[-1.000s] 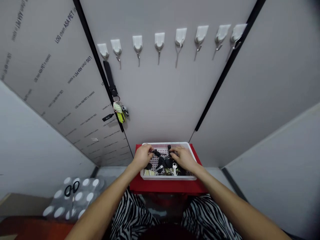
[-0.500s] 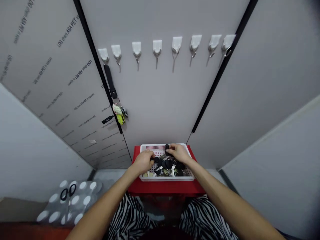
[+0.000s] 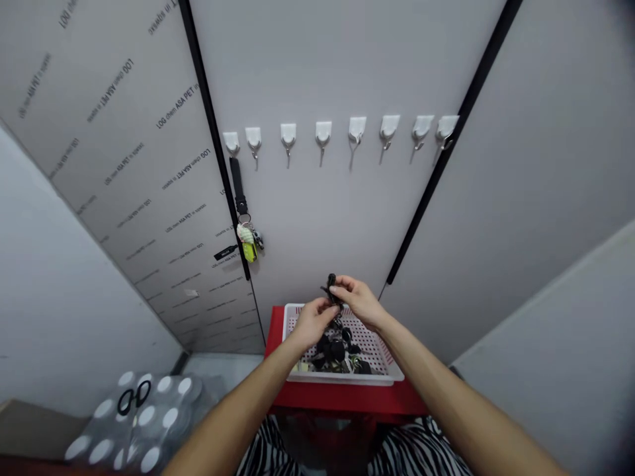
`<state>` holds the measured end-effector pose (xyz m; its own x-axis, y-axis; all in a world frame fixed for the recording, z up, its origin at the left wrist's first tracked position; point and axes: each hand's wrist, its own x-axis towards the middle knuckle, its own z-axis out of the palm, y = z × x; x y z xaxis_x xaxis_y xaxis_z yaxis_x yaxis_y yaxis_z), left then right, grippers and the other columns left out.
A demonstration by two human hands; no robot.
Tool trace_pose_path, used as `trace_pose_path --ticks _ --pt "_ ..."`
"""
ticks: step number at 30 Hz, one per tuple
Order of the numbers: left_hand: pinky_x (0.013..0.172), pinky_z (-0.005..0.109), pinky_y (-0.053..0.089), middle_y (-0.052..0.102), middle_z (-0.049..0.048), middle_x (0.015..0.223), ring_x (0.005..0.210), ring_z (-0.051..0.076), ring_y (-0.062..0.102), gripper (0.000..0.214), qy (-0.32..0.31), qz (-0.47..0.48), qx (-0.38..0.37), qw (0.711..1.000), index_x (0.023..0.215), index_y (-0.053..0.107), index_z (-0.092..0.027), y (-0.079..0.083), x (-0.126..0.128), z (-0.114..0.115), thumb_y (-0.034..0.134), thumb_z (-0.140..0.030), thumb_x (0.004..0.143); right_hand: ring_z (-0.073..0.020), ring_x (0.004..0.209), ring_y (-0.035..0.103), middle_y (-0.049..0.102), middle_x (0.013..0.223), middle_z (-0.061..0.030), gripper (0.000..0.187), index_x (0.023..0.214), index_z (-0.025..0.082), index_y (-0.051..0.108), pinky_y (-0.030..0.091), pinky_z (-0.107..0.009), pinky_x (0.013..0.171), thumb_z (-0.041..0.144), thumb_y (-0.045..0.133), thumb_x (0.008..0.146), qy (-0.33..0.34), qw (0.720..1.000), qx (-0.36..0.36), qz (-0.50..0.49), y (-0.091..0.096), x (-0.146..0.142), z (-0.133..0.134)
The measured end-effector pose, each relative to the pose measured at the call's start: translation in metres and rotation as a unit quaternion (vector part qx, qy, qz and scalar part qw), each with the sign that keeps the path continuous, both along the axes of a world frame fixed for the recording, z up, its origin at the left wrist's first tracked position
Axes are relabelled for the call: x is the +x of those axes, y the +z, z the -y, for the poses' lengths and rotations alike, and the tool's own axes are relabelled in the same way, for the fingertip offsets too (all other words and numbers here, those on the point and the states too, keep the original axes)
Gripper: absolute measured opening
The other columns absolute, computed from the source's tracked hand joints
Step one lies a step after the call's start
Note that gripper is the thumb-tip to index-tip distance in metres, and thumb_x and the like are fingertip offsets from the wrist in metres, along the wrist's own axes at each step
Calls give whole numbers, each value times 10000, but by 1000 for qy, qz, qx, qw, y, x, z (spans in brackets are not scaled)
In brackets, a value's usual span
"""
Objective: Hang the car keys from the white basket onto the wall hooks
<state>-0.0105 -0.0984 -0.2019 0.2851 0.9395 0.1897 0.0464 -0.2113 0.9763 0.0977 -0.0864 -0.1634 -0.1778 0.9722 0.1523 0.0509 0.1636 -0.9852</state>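
Above the far part of a white plastic basket point(image 3: 342, 378), my right hand point(image 3: 360, 303) grips a bunch of keys point(image 3: 332, 283) with a dark strap or fob on it. My left hand point(image 3: 312, 322) is pinched on the lower part of the same bunch, just left of the right hand. Several loose keys with black heads point(image 3: 337, 350) lie heaped in the basket below. The fingers partly cover the held bunch, so its exact make-up is hidden.
The basket stands on a red stool point(image 3: 347, 400). Several white hooks point(image 3: 323, 132) line the wall panel; a black strap point(image 3: 238, 185) with a yellow-green fob point(image 3: 249, 251) hangs from the leftmost. Scissors point(image 3: 133, 398) lie on wrapped bottles point(image 3: 146, 415) at lower left.
My hands have come together and lifted the bunch of keys up out of the heap. The basket now sits slightly turned, and the view has tilted upward.
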Motion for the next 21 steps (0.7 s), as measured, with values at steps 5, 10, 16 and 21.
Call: trace_pose_path --ticks 5,10,16,21 --pt "548 184 337 508 -18 588 559 72 451 146 18 101 -71 992 673 477 -129 -4 -6 2 474 -260 607 -76 589 436 499 601 20 162 644 130 507 329 -216 595 284 494 594 -53 998 19 17 -3 -2 2" --pt "501 168 318 472 -39 516 494 51 425 137 48 139 -69 987 622 472 -127 3 -14 -4 528 -234 556 -88 570 466 522 598 10 243 748 128 503 355 -230 569 299 509 576 -19 1000 -10 -11 7 -13 -1" --pt "453 160 303 486 -31 514 451 40 414 176 114 230 -13 966 624 461 -121 68 -37 -23 534 -259 545 -71 467 447 507 502 40 225 722 138 463 346 -200 473 238 536 535 -43 992 116 -10 69 -60 -29" --pt "423 152 291 480 -28 527 450 35 416 182 175 259 73 947 604 480 -119 135 -69 -42 542 -273 531 -74 490 468 542 571 8 191 666 127 507 362 -191 461 245 530 518 -29 979 200 -1 138 -108 -56"
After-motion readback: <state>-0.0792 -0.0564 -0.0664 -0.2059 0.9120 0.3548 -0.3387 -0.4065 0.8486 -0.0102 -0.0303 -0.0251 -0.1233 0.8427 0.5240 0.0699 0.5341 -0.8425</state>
